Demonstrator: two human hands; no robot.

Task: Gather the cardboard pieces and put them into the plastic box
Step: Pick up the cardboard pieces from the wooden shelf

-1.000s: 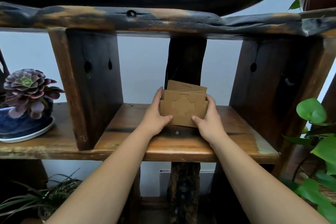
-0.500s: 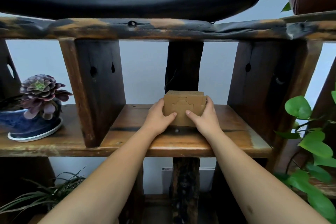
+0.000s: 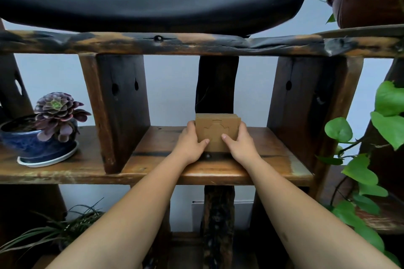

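Observation:
A squared stack of brown cardboard pieces stands upright on the wooden shelf, in front of a dark post. The front piece has a cut-out outline in it. My left hand presses the stack's left side, thumb on its front. My right hand clamps the right side the same way. The stack's lower edge rests on the shelf board. No plastic box is in view.
A purple succulent in a blue pot sits on the shelf at left. Thick wooden uprights flank the bay. A black curved seat lies above. Leafy plants hang at right; grass-like leaves sit lower left.
The fanned cardboard pieces have been pushed together into a neat aligned stack between both hands. The view has shifted slightly upward.

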